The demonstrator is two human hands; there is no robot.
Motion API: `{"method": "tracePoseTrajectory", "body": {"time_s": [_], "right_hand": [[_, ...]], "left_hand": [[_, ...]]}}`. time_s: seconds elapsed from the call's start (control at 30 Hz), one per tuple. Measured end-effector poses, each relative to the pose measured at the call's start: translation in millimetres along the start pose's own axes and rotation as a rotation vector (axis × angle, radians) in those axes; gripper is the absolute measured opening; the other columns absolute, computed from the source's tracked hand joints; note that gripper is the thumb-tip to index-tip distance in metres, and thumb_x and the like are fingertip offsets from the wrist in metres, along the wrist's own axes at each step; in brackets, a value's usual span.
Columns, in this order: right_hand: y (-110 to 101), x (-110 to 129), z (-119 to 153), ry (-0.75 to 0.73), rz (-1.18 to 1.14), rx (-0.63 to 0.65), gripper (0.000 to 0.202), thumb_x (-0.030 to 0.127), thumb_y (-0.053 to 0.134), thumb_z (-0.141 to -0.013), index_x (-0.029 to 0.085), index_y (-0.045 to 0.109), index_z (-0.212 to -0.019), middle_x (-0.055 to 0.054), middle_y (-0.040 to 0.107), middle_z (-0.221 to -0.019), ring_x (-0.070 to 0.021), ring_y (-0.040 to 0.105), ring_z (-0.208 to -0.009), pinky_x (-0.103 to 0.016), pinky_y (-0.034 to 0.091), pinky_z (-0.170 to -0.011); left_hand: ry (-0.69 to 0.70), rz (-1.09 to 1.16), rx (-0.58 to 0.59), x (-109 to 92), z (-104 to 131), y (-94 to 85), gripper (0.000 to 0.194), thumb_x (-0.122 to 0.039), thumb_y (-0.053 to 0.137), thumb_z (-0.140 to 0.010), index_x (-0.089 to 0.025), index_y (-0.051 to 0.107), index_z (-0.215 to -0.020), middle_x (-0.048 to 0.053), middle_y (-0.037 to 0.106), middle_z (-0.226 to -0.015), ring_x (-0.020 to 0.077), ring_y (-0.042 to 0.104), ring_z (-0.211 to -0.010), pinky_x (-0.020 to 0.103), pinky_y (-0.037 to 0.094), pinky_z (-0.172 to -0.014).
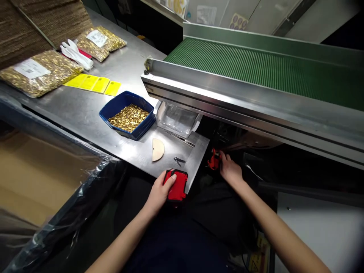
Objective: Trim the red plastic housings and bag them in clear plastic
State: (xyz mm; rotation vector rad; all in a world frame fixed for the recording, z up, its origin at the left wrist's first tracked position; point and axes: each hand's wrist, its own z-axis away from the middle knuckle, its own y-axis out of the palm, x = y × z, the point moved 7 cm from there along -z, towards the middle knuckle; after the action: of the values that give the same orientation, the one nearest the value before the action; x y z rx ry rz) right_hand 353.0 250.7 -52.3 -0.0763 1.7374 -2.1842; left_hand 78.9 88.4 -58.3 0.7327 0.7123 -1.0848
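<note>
My left hand (160, 191) is closed on a red, box-like object with black edges (178, 186), thumb on top, at the table's front corner. My right hand (229, 169) pinches a smaller red piece (214, 159) in the dark space right of the table; its exact kind is unclear. Close to my left hand lie a small metal clipper-like tool (179, 160) and a pale half-round disc (157, 149). Behind them sits a blue tray (106, 113) partly filled with small gold-coloured pieces (130, 117).
A white holder (159, 113) with clear plastic bags (178, 118) stands under the edge of a green conveyor (241, 64). Yellow labels (98, 84), filled bags (42, 74) and white gloves (75, 55) lie on the metal table (74, 113). A plastic-lined box (93, 178) is at left.
</note>
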Motion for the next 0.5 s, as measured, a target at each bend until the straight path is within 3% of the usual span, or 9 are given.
{"method": "tracePoseTrajectory", "body": {"time_s": [0.13,0.27,0.4,0.5], "right_hand": [[-50,42,32,-0.006,-0.177,-0.125,0.042,0.028,0.039,-0.108,0.017,0.047,-0.148,-0.014,0.068,-0.126,-0.0254,0.073,-0.097,-0.032,0.057,-0.073],[-105,124,30,-0.216,-0.356,-0.176,0.029,0.032,0.04,-0.11,0.025,0.064,-0.126,-0.006,0.07,-0.121,-0.0182,0.068,-0.111,-0.025,0.053,-0.096],[-142,198,-37,-0.276,-0.442,-0.161,0.022,0.024,0.048,-0.107,0.024,0.068,-0.118,-0.007,0.072,-0.117,-0.0207,0.067,-0.112,-0.03,0.054,-0.097],[-152,228,-106,-0.18,-0.478,-0.11,0.021,0.026,0.055,-0.107,0.016,0.066,-0.121,-0.009,0.071,-0.117,-0.0221,0.07,-0.103,-0.039,0.059,-0.091]], "left_hand": [[0.121,-0.23,-0.077,-11,-19,-6.8,0.048,-0.056,0.068,-0.089,-0.022,0.067,-0.122,0.008,0.077,-0.1,0.0285,0.073,-0.09,0.04,0.059,-0.08],[0.267,-0.457,-0.137,-30,-28,-14.0,0.043,-0.052,0.065,-0.091,-0.022,0.069,-0.122,0.012,0.072,-0.118,0.0352,0.067,-0.112,0.053,0.048,-0.104],[0.36,-0.585,-0.149,-42,-40,-12.2,0.042,-0.049,0.058,-0.096,-0.02,0.069,-0.123,0.014,0.07,-0.113,0.0363,0.066,-0.108,0.056,0.047,-0.103],[0.404,-0.611,-0.168,-49,-42,-14.0,0.046,-0.046,0.056,-0.097,-0.018,0.064,-0.132,0.014,0.069,-0.117,0.0347,0.065,-0.112,0.053,0.047,-0.104]]}}
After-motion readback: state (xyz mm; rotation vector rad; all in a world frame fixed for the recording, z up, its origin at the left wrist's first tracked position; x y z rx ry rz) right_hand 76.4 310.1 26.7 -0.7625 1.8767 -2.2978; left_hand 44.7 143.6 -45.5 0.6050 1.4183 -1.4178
